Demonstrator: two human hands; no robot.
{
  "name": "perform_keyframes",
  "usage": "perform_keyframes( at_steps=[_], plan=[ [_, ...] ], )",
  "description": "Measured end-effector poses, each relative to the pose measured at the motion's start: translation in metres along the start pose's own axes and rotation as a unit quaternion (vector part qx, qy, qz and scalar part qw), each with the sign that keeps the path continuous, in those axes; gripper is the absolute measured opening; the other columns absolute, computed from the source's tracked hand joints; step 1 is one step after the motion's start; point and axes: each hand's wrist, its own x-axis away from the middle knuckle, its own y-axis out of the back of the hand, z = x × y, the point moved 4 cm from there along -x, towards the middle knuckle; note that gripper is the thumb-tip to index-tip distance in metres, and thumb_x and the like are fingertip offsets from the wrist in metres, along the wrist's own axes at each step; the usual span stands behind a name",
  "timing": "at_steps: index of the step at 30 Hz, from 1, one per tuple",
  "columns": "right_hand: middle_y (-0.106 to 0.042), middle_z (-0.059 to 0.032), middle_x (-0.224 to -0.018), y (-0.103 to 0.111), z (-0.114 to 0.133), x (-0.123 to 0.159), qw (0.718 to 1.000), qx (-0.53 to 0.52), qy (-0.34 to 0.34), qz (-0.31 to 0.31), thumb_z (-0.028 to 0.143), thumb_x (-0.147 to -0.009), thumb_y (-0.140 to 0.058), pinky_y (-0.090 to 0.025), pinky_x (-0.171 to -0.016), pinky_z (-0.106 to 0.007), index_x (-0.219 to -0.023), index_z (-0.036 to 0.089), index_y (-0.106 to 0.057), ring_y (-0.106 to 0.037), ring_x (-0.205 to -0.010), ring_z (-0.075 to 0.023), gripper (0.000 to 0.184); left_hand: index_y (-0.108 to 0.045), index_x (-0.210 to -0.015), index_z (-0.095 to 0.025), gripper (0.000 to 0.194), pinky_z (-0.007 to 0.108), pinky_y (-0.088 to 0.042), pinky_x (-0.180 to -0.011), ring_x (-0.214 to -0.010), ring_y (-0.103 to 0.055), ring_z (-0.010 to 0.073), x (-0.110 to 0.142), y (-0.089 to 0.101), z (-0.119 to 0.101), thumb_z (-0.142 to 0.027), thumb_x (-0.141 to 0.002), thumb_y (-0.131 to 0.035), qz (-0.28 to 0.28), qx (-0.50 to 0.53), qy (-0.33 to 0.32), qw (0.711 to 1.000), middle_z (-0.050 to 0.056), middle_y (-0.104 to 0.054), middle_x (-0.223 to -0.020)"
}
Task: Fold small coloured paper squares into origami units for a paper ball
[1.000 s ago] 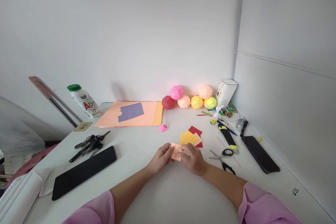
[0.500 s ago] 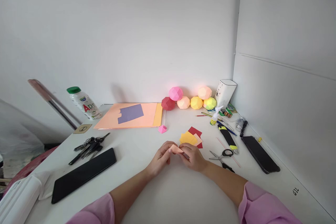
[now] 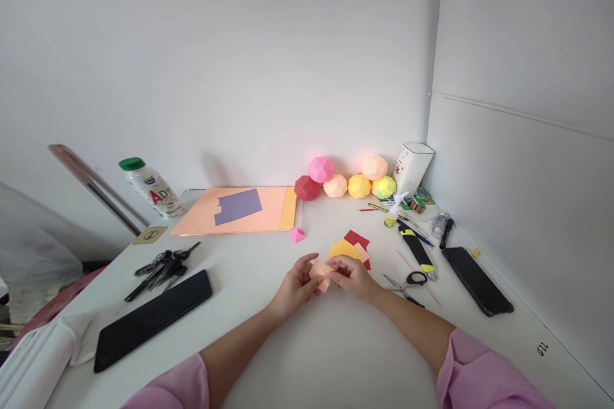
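Observation:
Between my two hands is a small peach paper piece (image 3: 322, 273), creased and tilted above the table. My left hand (image 3: 298, 282) pinches its left side with thumb and fingers. On its right edge my right hand (image 3: 354, 277) closes with fingertips. Just beyond my right hand lie cut paper pieces in yellow (image 3: 344, 248), dark red (image 3: 357, 238) and peach. A small folded pink paper shape (image 3: 297, 234) rests farther back to the left. Scissors (image 3: 407, 284) lie partly spread to the right of my right hand.
Faceted paper balls (image 3: 359, 186) stand against the wall. Nearby are a glue bottle (image 3: 391, 213), a utility knife (image 3: 416, 250) and a dark phone (image 3: 477, 281). Leftward lie peach sheets (image 3: 192, 220), keys (image 3: 165, 268), a black slab (image 3: 153, 319) and a white bottle (image 3: 152, 188).
The peach paper has been turned and opened out, so more of its face shows. My left fingers have spread up along its side; my right hand has shifted slightly.

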Motion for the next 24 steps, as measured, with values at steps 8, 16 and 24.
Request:
perform_keyframes(
  at_steps=[8,16,24],
  plan=[
    [-0.064,-0.0035,-0.079,-0.001,0.005,0.001,1.0,0.026,0.011,-0.005,0.034,-0.08,-0.061,-0.048,-0.059,-0.027,-0.097,0.016,-0.064,-0.056,-0.064,-0.0122,0.025,-0.045,-0.121,-0.021,0.054,0.032,-0.05,-0.067,-0.071,-0.061,0.0157,0.002,-0.001,0.002,-0.045,-0.075,-0.062,0.015,-0.007,-0.01,1.0,0.001,-0.065,-0.078],
    [-0.06,-0.0011,-0.072,-0.003,0.011,0.002,0.999,0.04,0.029,-0.014,0.031,-0.078,-0.061,-0.044,-0.055,-0.025,-0.093,0.017,-0.065,-0.051,-0.058,-0.0104,0.021,-0.05,-0.115,-0.018,0.05,0.035,-0.05,-0.072,-0.07,-0.062,0.0164,0.0,0.0,0.007,-0.045,-0.075,-0.063,0.017,-0.015,-0.014,1.0,0.002,-0.067,-0.074],
    [-0.062,-0.002,-0.073,-0.003,0.011,0.004,0.995,0.074,0.055,-0.022,0.027,-0.08,-0.059,-0.043,-0.056,-0.025,-0.09,0.016,-0.065,-0.052,-0.06,-0.0111,0.017,-0.052,-0.111,-0.018,0.046,0.033,-0.049,-0.072,-0.069,-0.061,0.0158,0.0,-0.001,0.004,-0.044,-0.075,-0.064,0.023,0.009,-0.018,1.0,0.001,-0.067,-0.073]
  ],
)
